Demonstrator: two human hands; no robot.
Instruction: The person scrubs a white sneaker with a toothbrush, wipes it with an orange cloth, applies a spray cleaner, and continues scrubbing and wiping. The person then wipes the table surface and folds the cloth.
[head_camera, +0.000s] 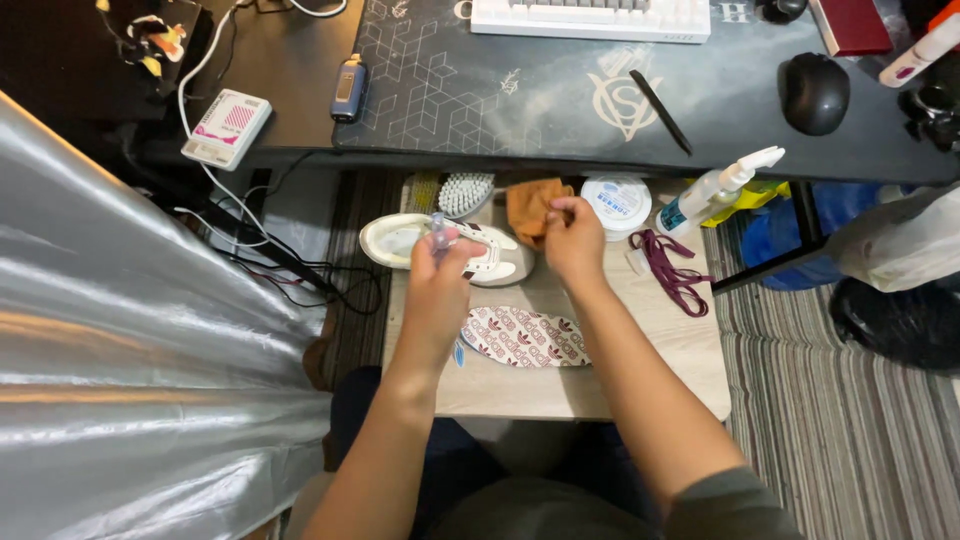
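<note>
My left hand (442, 275) holds a small clear plastic bottle (440, 232) above a white sneaker (400, 238) lying on the small wooden table (690, 350). My right hand (573, 238) has its fingers pinched together next to an orange cloth (527, 205), at the sneaker's right end; whether it grips the cloth I cannot tell. A patterned insole (525, 337) lies flat on the table below both hands.
A white brush (466, 193), a round white tub (617, 202), a spray bottle (712, 193) and maroon laces (672, 268) lie at the table's far side. Beyond is a dark desk (300, 80) with a keyboard (590, 18) and a mouse (813, 92). Silver sheeting (130, 350) fills the left.
</note>
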